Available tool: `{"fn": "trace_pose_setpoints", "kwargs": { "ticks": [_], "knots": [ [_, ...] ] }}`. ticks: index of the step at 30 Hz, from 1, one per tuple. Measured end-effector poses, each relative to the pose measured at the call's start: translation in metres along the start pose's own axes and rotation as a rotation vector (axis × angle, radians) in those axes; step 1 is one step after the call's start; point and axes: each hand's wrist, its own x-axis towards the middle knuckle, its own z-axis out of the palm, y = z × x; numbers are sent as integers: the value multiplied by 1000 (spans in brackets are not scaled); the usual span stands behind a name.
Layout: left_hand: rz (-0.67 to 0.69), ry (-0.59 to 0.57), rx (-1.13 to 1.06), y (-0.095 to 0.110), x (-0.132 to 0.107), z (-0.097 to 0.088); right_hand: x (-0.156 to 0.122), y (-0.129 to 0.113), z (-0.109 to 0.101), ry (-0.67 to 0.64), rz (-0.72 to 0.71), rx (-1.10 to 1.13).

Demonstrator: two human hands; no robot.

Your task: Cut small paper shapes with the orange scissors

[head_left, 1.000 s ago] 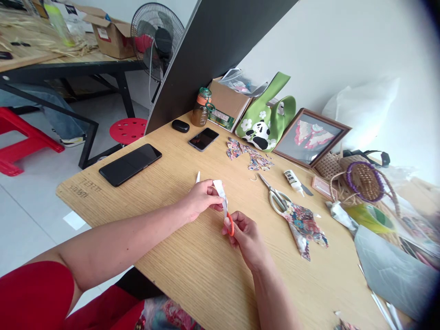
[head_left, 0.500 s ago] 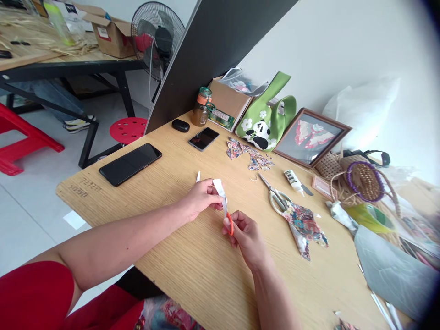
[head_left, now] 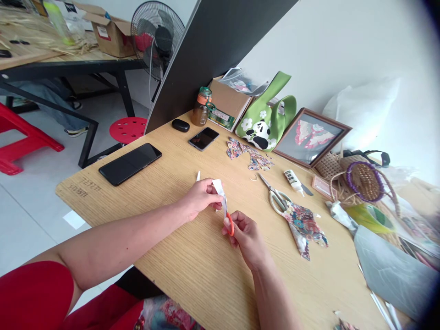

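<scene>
Between the thumb and fingers of my left hand [head_left: 205, 198] is a small white strip [head_left: 217, 186], which looks like paper or thin cloth. My right hand [head_left: 243, 233] grips the orange handle of small scissors [head_left: 231, 224]. Their blades reach up to the strip's lower end; how far they are apart is too small to tell. A white pointed piece [head_left: 198, 176] shows just beyond my left hand. To the right, large white-handled scissors [head_left: 277, 198] lie partly under a flowered fabric piece [head_left: 304, 224].
Two phones [head_left: 130, 164] [head_left: 203, 138], a black case [head_left: 180, 125] and a bottle [head_left: 200, 107] stand at the back left. Fabric scraps [head_left: 256, 158], a glue bottle [head_left: 294, 181], a green panda bag [head_left: 263, 128] and a picture frame [head_left: 311, 137] line the back. Woven baskets [head_left: 365, 181] are on the right.
My hands, the white strip and the small scissors stay nearly in place, with only tiny shifts. In the background, the seated person's feet have moved under the other table.
</scene>
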Motion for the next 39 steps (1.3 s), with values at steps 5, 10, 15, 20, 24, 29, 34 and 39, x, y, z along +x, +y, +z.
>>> {"fn": "trace_pose_setpoints", "kwargs": {
  "ticks": [5,10,15,20,24,29,34,39],
  "knots": [
    [-9,-9,3,0,-1,0,0,-2,0,-15,-6,20],
    [-6,-19,27,0,-1,-1,0,-2,0,-17,-12,12],
    [4,-28,35,-1,0,-1,0,-1,-1,-14,-13,2],
    [10,-24,40,-1,0,-1,0,-1,0,-7,-16,-10],
    [14,-22,30,-1,0,-1,0,-2,0,0,-14,-16],
    [8,-19,27,0,0,0,0,-2,0,2,-15,-23],
    [16,-26,35,-1,0,-1,0,-1,-1,5,-5,-18],
    [26,-17,23,0,0,-2,1,-2,0,15,-1,-15]
  ]
}}
